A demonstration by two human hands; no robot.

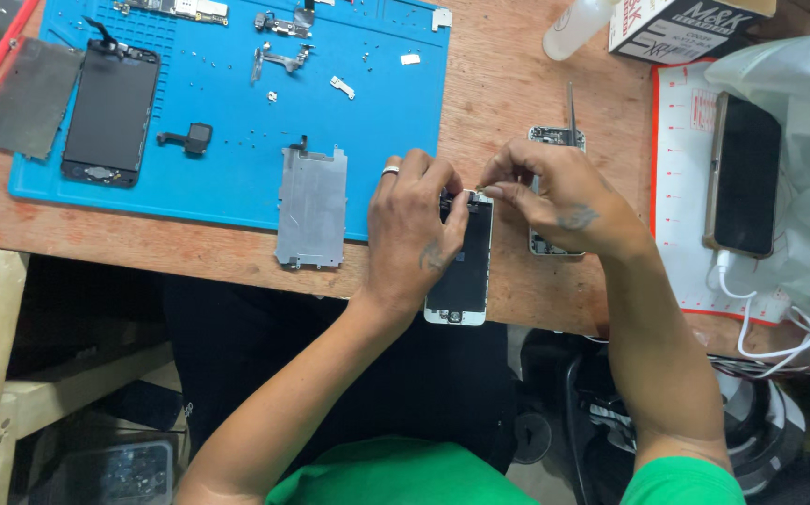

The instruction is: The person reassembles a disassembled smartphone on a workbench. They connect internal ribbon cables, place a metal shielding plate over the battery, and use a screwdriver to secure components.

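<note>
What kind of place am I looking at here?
Most likely a phone repair bench. A blue work mat holds small loose parts and a metal shield plate, and both the left hand and right hand work on a white phone screen assembly.

We see even, soft daylight across the bright blue silicone work mat [236,178], with faint shadows beneath it. Below the mat's near edge everything falls dim; right of it, the crumpled translucent plastic bag [797,122] glares palely.
</note>
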